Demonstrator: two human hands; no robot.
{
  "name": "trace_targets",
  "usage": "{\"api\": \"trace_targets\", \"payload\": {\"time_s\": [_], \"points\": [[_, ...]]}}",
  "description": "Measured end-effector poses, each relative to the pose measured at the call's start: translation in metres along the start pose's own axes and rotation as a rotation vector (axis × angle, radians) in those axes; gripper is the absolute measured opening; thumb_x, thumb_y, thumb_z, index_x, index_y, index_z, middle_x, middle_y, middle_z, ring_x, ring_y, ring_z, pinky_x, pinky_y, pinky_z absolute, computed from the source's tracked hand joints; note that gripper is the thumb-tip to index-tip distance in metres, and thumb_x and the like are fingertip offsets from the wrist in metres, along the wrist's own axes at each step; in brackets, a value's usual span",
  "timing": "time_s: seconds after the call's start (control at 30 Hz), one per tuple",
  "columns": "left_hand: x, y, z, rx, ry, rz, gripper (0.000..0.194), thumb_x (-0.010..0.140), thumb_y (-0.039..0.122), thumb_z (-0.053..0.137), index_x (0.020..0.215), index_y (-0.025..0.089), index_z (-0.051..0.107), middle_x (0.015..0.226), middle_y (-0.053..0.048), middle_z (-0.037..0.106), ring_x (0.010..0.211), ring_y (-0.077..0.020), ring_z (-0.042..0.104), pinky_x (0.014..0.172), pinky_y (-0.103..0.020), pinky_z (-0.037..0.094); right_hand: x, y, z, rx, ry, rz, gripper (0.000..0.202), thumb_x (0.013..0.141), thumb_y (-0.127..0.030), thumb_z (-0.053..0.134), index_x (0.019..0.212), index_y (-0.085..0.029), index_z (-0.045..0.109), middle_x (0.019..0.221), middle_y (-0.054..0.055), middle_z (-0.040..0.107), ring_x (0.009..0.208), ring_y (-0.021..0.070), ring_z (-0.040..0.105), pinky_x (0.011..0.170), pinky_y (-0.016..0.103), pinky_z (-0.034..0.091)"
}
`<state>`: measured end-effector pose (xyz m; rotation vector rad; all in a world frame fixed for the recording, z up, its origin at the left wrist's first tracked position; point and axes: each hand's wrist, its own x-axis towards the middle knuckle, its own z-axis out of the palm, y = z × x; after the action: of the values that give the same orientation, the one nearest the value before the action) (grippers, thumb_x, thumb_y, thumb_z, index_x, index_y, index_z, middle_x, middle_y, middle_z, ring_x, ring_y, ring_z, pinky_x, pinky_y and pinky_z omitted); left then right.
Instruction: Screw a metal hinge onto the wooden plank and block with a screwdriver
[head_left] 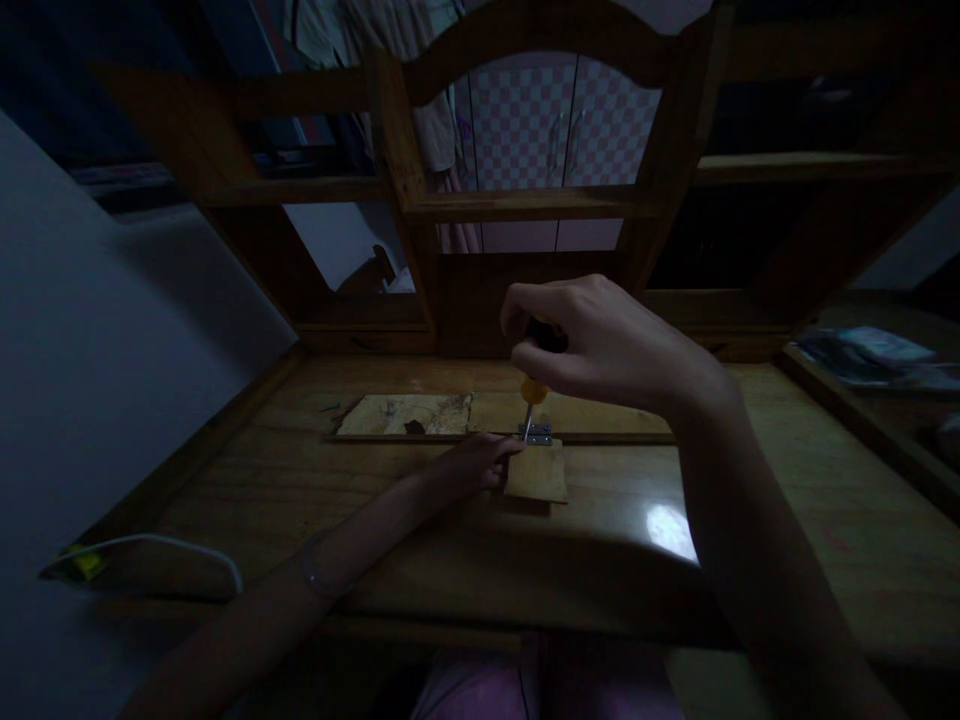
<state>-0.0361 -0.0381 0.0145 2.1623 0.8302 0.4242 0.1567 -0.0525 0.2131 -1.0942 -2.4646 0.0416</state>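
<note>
In the head view, the right hand point(592, 345) is closed in a fist around the dark handle of a screwdriver point(531, 395), held upright with its tip on a small metal hinge point(535, 434). The hinge sits where a small wooden piece point(537, 473) meets a long wooden board point(450, 414) on the tabletop point(750, 480). The left hand point(476, 465) lies flat and loosely curled, fingertips touching the small piece's left edge, gripping nothing; a white cable point(150, 545) lies at the tabletop's left edge.

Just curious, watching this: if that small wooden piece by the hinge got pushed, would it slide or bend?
The small wooden piece looks flat, thin and rigid, so probably light and unbending. The desk is glossy, so it would likely slide; the left hand rests against it beside the hinge.
</note>
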Motion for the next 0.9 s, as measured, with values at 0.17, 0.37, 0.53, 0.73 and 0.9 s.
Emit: {"api": "trace_targets", "payload": {"time_s": [0.17, 0.37, 0.53, 0.73, 0.9], "points": [[-0.0019, 0.0014, -0.0033, -0.06, -0.045, 0.01, 0.048, 0.079, 0.0, 0.056, 0.122, 0.019, 0.062, 0.109, -0.007, 0.07, 0.096, -0.0169, 0.066, 0.082, -0.023, 0.049, 0.0009, -0.0001, -0.0002, -0.003, 0.004, -0.004, 0.02, 0.084, -0.027, 0.05, 0.097, -0.02, 0.063, 0.083, 0.003, 0.065, 0.072, 0.0167, 0.054, 0.07, 0.03, 0.035], [0.0, 0.0006, -0.0022, -0.049, -0.05, 0.003, 0.044, 0.078, 0.001, 0.057, 0.118, 0.018, 0.063, 0.107, -0.007, 0.069, 0.094, -0.0168, 0.065, 0.078, -0.022, 0.048, 0.0005, 0.0013, 0.0009, -0.035, 0.024, -0.013, 0.017, 0.085, -0.026, 0.05, 0.095, -0.02, 0.063, 0.082, 0.003, 0.065, 0.071, 0.0164, 0.055, 0.07, 0.03, 0.035], [0.0002, -0.0025, -0.0044, -0.03, -0.069, 0.031, 0.043, 0.074, -0.001, 0.059, 0.113, 0.016, 0.065, 0.108, -0.006, 0.069, 0.095, -0.018, 0.064, 0.082, -0.024, 0.047, 0.0006, 0.003, 0.0018, -0.067, 0.038, 0.009, 0.015, 0.086, -0.026, 0.051, 0.093, -0.02, 0.062, 0.08, 0.003, 0.064, 0.071, 0.0166, 0.055, 0.069, 0.03, 0.035], [0.0, 0.0005, -0.0066, -0.044, -0.053, 0.024, 0.044, 0.074, -0.001, 0.059, 0.113, 0.018, 0.065, 0.105, -0.005, 0.069, 0.097, -0.0188, 0.063, 0.083, -0.024, 0.046, 0.0, 0.0039, 0.002, -0.06, 0.051, 0.002, 0.016, 0.087, -0.026, 0.05, 0.095, -0.02, 0.063, 0.081, 0.003, 0.065, 0.071, 0.0168, 0.056, 0.069, 0.03, 0.036], [0.0042, 0.0021, 0.0013, -0.235, -0.058, -0.09, 0.025, 0.088, 0.011, 0.05, 0.108, 0.016, 0.065, 0.1, -0.005, 0.067, 0.089, -0.0151, 0.062, 0.074, -0.022, 0.045, -0.0004, 0.0048, 0.0037, -0.104, 0.066, 0.011, 0.016, 0.09, -0.027, 0.049, 0.096, -0.02, 0.062, 0.081, 0.003, 0.065, 0.071, 0.0165, 0.056, 0.069, 0.03, 0.036]]}}
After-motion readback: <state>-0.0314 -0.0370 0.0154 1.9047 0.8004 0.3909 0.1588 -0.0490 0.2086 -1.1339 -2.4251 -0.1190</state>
